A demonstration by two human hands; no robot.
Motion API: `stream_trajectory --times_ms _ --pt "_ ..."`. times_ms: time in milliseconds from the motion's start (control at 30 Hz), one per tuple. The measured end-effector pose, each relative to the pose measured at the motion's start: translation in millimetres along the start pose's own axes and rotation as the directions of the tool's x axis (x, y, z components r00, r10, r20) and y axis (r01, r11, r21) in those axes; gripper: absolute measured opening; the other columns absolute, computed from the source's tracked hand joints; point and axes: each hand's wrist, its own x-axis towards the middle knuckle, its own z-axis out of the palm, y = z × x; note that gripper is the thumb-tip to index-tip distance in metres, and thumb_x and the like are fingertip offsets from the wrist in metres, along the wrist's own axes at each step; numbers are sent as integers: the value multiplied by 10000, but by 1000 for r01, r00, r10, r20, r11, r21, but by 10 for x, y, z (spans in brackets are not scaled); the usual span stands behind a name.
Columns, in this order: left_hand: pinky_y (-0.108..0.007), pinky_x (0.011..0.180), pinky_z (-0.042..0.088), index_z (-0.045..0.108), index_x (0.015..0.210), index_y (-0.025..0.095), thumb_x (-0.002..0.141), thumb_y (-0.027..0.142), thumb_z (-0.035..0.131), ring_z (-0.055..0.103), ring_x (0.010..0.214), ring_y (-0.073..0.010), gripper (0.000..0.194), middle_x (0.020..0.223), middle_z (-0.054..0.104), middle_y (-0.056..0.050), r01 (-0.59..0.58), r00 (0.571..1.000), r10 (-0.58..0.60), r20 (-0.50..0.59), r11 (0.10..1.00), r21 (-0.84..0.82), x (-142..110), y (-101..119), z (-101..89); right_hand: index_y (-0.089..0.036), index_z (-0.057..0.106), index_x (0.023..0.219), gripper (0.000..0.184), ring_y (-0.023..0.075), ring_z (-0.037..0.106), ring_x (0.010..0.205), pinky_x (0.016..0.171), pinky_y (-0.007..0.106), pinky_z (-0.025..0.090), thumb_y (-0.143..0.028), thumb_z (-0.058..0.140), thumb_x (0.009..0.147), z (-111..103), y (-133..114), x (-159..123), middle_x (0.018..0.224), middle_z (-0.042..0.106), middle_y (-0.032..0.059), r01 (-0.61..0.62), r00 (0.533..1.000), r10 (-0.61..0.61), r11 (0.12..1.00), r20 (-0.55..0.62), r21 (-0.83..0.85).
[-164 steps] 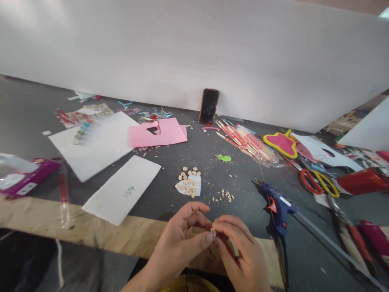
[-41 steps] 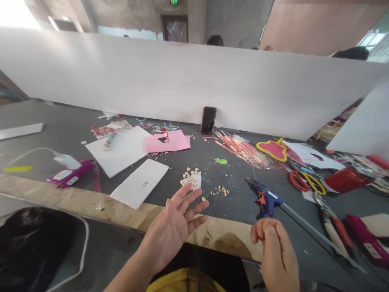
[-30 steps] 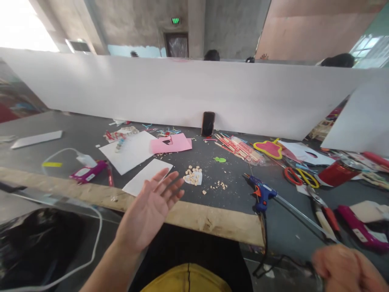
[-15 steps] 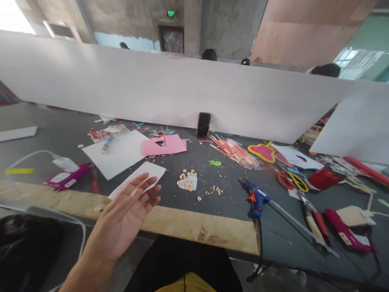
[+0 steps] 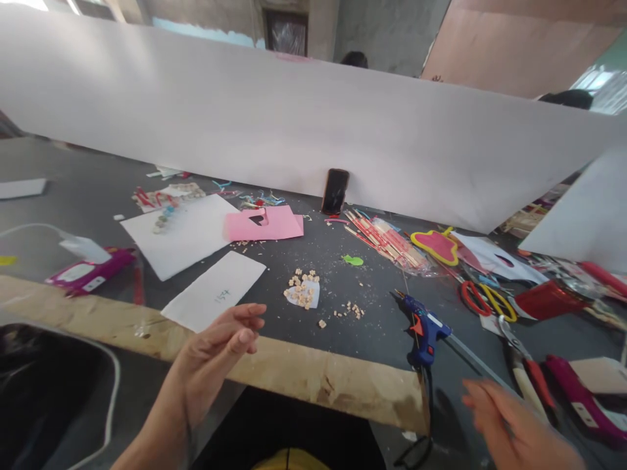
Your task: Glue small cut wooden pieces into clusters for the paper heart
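1. Clusters point(image 5: 296, 297) of tiny tan bits: heaped on/around small white paper piece point(image 5: 315, 294), mid-table; 1 sits apart, nearer the front edge. Loose bits point(image 5: 355, 310) just R of the heap.
2. L hand point(image 5: 215, 352): over front edge, near white card point(image 5: 213, 290) marked in green. Fingers half-curled, thumb tip apart from index tip; nothing visible in grip.
3. R hand point(image 5: 514, 418): blurred, lower R, near clear glue stick point(image 5: 473, 356). Fingers close tog.; can't tell if thumb & fingers meet or hold anything.
4. Glue gun point(image 5: 427, 329), blue w/ orange trigger: lies b/w heap and scissors (red handles point(image 5: 475, 299), yellow handles point(image 5: 499, 303)).
5. Phone point(image 5: 336, 191): propped upright vs. white board point(image 5: 294, 124).
6. Pink paper point(image 5: 281, 225) w/ cutout: partly over white sheet point(image 5: 181, 241).
7. Pliers point(image 5: 536, 382): R of glue gun, beside purple power strip point(image 5: 580, 398).
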Motion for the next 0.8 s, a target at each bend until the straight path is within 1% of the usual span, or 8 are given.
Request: stream_trajectory --times_ms 100,200,333,467,567,633,700,800 --pt "-348 808 504 716 702 209 770 364 680 545 1039 -296 173 1150 579 -106 -12 1000 13 -5 992 126 46 -24 41 -220 592 1039 272 239 677 891 788 366 531 -346 405 888 189 -418 416 992 709 89 82 995 -80 996 -63 37" --pt "-391 812 525 713 916 259 740 287 705 594 977 -281 179 1171 573 -94 -19 1000 17 14 988 156 116 -41 115 -200 596 1097 327 308 561 1091 898 479 461 -350 421 866 360 -476 659 1165 628 124 131 991 -131 990 1 -60" --pt "-420 875 507 689 1051 314 730 207 690 594 1011 -286 339 1237 565 -78 -164 980 114 161 926 339 223 -89 224 -161 616 1061 360 334 566 1023 861 506 451 -327 367 862 387 -88 678 1123 628 158 -13 1000 8 961 -18 -276" --pt "-479 1006 407 658 1120 318 769 216 645 518 1174 -323 365 1266 574 -79 -349 919 196 342 808 474 319 -129 393 -145 618 991 359 336 598 872 800 492 459 -358 368 843 274 146 521 988 664 171 -127 992 115 932 -56 -340" --pt "-514 1026 369 641 1141 271 820 239 584 510 1181 -331 327 1246 586 -112 -458 871 237 431 711 533 367 -120 511 -173 606 928 351 340 589 870 791 479 451 -402 360 827 175 60 449 961 658 166 -222 975 207 936 -84 -272" --pt "-522 1020 366 645 1123 260 832 243 569 507 1175 -334 301 1229 593 -121 -500 850 257 460 670 549 385 -103 551 -192 588 889 357 333 602 866 769 454 453 -447 351 809 118 -56 449 922 659 158 -335 942 330 923 -59 -189" --pt "-523 1013 368 645 1112 270 840 248 563 494 1180 -334 285 1225 595 -113 -531 834 280 476 643 552 396 -86 557 -208 571 897 393 321 636 803 688 418 462 -523 357 797 92 -179 478 852 673 134 -446 892 452 887 21 -120" --pt "-525 1003 374 639 1109 281 853 268 551 482 1181 -329 271 1221 595 -100 -560 820 302 487 603 569 405 -65 545 -214 561 963 506 330 654 626 546 396 436 -651 431 745 149 -340 564 702 679 97 -523 838 528 849 140 -75"
